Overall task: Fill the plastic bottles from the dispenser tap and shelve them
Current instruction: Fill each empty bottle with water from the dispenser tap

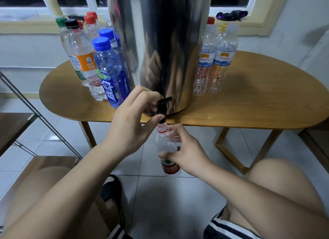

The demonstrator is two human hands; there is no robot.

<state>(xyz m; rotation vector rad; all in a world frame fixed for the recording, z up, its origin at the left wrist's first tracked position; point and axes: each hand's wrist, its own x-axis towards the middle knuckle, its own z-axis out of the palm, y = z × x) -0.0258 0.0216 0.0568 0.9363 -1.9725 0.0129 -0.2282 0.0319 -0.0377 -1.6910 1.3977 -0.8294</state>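
Head view
Left hand [130, 124]: fingers curled round the black tap [162, 106], thumb against its lower spout.
Right hand [186, 152]: grips the open bottle [170, 168] at its upper body.
Open bottle: clear, red label, no cap, upright below the table [258, 99] edge with its mouth just under the spout.
Dispenser [169, 42]: steel drum standing on the table.
Capped bottles [110, 73]: grouped left of the drum, two blue in front.
White-capped pair [214, 60]: right of the drum.
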